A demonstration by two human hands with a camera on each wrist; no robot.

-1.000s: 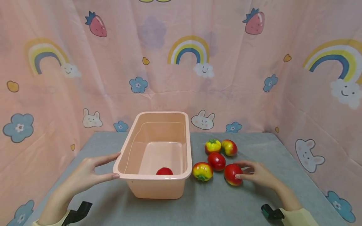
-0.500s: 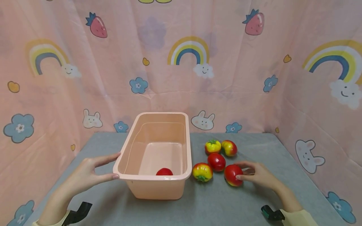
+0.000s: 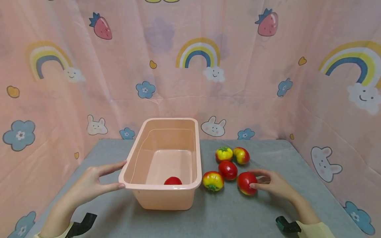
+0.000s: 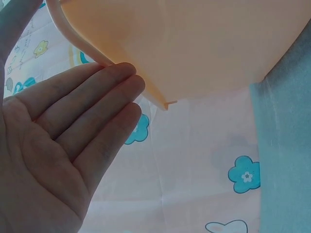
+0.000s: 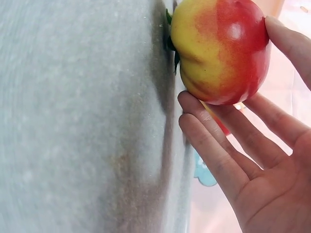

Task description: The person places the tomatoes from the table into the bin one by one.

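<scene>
A pink plastic basin (image 3: 166,198) stands at the table's middle, with a red fruit (image 3: 173,180) partly showing inside behind the near rim. My left hand (image 3: 92,183) touches the basin's left rim with thumb and fingertips; in the left wrist view its fingers (image 4: 97,104) lie nearly straight against the wall. My right hand (image 3: 272,185) pinches a shiny red-and-yellow tomato-like fruit (image 3: 247,183) between thumb and fingers. That fruit (image 5: 223,48), close to the table, has green leaves at its yellow end in the right wrist view.
Left of the held fruit lie a red fruit (image 3: 228,170) and a yellow-red one (image 3: 213,181) with a green stem. Behind them sit two more yellow-red fruits, one leafy (image 3: 224,154), one smooth (image 3: 241,155). A patterned pink curtain (image 3: 190,99) hangs behind the grey table (image 3: 226,218).
My right hand and the pinched fruit have shifted slightly to the right. The left hand and the basin have stayed in place.
</scene>
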